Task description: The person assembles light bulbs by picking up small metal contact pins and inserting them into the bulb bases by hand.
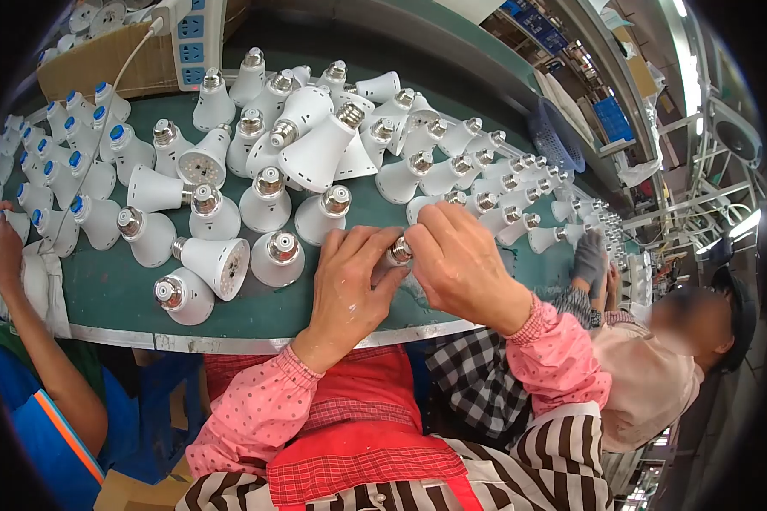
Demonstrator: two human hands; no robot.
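Near the front edge of the green table (102, 294), my left hand (350, 285) is wrapped round a white bulb with its silver screw cap (400, 249) upward. Fingers of my right hand (460, 260) are pressed together at the right side of that cap; whatever lies between them is hidden. Just behind my left hand stands a white bulb (322, 215). Another upright bulb (278, 259) is to its left, beside a tipped bulb (216, 263) whose open end shows its inside.
Many bulbs crowd the table's back and right. Blue-capped bulbs (96, 221) stand at left, near a co-worker's hand (7, 247) and a hanging cable. A power strip (191, 51) rises behind. At right are another co-worker's gloved hand (588, 258) and a purple basket (556, 136).
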